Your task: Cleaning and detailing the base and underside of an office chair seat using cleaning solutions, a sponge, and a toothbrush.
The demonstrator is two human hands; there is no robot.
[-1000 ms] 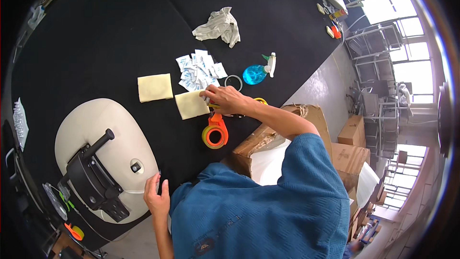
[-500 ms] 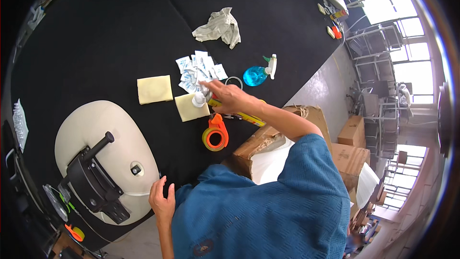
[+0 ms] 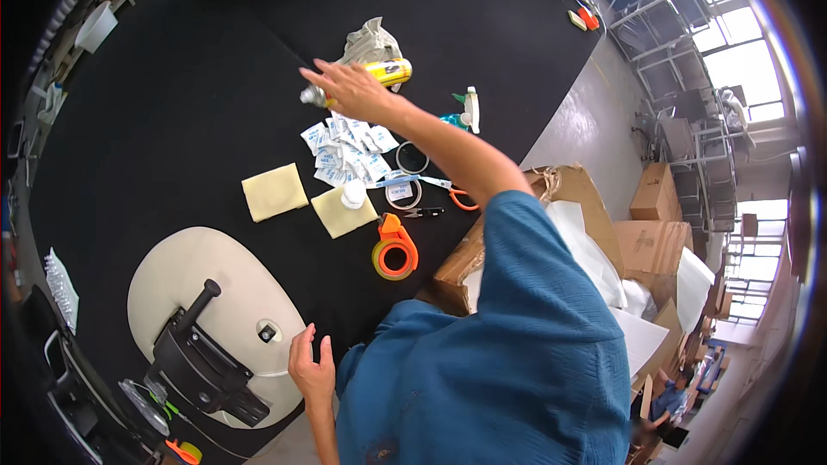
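My right hand (image 3: 355, 90) is wrapped round a yellow spray can (image 3: 393, 71), which lies sideways in its grip with the silver end pointing left. Behind it sits a crumpled grey cloth (image 3: 369, 38), partly covered by hand and can. Several white sachets (image 3: 345, 151) lie in a pile just nearer than that hand, and a blue spray bottle (image 3: 457, 120) stands out partly from behind my forearm. My left hand (image 3: 312, 366), fingers apart and holding nothing, is at the right edge of a beige seat pad (image 3: 215, 250) with a black mechanism (image 3: 202, 353) on it.
Two pale yellow sponges (image 3: 275, 193), a white-capped bottle (image 3: 353, 194), orange-handled scissors (image 3: 463, 198), tape rings (image 3: 402, 191), thread snips (image 3: 424, 213) and an orange tape dispenser (image 3: 394, 247) lie mid-table. An opened cardboard box (image 3: 461, 265) stands against the table's right edge.
My right hand has carried the spray can from beside the sponges away to the far side, over the sachets, near the cloth. The left hand stays by the seat pad; the view has shifted.
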